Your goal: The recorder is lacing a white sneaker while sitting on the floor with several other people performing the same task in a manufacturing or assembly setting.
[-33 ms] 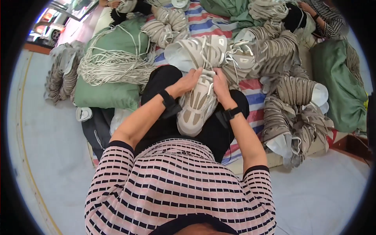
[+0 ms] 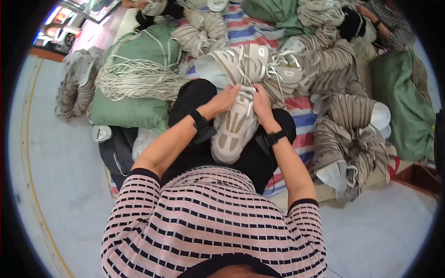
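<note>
Left hand [image 2: 225, 100] and right hand [image 2: 263, 103] grip one beige shoe upper [image 2: 233, 132]

Both sets of fingers are closed on the upper's opening edge, one hand to each side. This single upper, the landmark here, lies over the lap between two black-clad legs, its toe toward the wearer's body. Two black wristbands, a left one [image 2: 199, 120] and a right one [image 2: 273, 138], sit just beside it.

Directly beyond the upper, near its opening, lies one laced bundle of uppers [image 2: 232, 65]. To its right are several more stacks [image 2: 352, 109], overlapping too much to count; well to its left stands one grey-brown stack [image 2: 76, 85].

Three green sacks show: one left [image 2: 130, 115] of the upper, bearing one mass of pale cords [image 2: 134, 82]; one far right [image 2: 401, 111]; one beyond [image 2: 273, 14]. Under the bundle spreads one striped sheet [image 2: 303, 120]. Two other people are partly visible beyond: one hand [image 2: 139, 4] left, one patterned sleeve [image 2: 399, 39] right.
</note>
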Demonstrator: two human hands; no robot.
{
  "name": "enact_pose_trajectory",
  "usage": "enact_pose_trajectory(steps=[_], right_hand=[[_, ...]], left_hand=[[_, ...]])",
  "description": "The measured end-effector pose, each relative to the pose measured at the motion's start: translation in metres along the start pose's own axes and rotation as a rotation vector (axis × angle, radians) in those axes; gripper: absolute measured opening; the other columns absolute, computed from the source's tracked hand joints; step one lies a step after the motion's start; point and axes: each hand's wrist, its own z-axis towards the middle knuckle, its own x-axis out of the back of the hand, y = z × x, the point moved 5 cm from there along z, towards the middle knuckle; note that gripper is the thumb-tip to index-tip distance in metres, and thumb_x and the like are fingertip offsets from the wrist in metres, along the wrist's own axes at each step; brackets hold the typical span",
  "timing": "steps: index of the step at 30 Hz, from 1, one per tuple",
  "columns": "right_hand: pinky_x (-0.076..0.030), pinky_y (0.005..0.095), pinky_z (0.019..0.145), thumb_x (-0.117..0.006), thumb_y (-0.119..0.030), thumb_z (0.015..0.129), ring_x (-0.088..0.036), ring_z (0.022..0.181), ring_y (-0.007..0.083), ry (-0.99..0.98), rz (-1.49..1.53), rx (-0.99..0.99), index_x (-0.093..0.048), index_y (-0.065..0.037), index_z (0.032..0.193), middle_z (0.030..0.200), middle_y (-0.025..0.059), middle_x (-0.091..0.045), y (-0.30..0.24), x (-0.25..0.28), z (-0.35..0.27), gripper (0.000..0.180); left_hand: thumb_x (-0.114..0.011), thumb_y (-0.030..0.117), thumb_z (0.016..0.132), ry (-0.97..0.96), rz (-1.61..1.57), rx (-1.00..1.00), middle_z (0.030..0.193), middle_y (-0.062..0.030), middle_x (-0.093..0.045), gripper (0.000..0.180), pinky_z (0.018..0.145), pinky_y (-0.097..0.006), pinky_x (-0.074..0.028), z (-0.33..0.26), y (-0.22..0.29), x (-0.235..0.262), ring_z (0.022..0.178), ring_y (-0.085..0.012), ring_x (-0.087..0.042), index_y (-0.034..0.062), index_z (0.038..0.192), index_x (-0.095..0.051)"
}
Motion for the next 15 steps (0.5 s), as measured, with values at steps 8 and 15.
enact_pose_trajectory(steps=[8, 15], right_hand=[[-0.037, 0.0290, 0.091, -0.037, -0.011, 0.087, -0.050, 0.104, 0.0202, 0.084, 0.141, -0.125, -0.048, 0.001, 0.116, 0.110, 0.0125, -0.054, 0.017, 0.009, -0.012, 0.034], [-0.029, 0.0295, 0.099, -0.036, -0.013, 0.088, -0.041, 0.115, 0.0224, -0.064, -0.098, -0.199, -0.039, 0.000, 0.124, 0.120, 0.0131, -0.047, 0.010, 0.032, -0.009, 0.039]], left_hand=[[-0.023, 0.042, 0.096, 0.011, 0.428, -0.022, 0.102, -0.0336, -0.053, 0.054, 0.084, -0.047, -0.042, 0.002, 0.014, -0.016, 0.095, -0.0473, -0.052, -0.0055, 0.107, -0.046], [-0.039, 0.041, 0.092, -0.290, 0.717, -0.338, 0.108, -0.0220, -0.057, 0.053, 0.090, -0.049, -0.036, -0.029, 0.073, 0.007, 0.097, -0.0374, -0.056, -0.0006, 0.124, -0.041]])
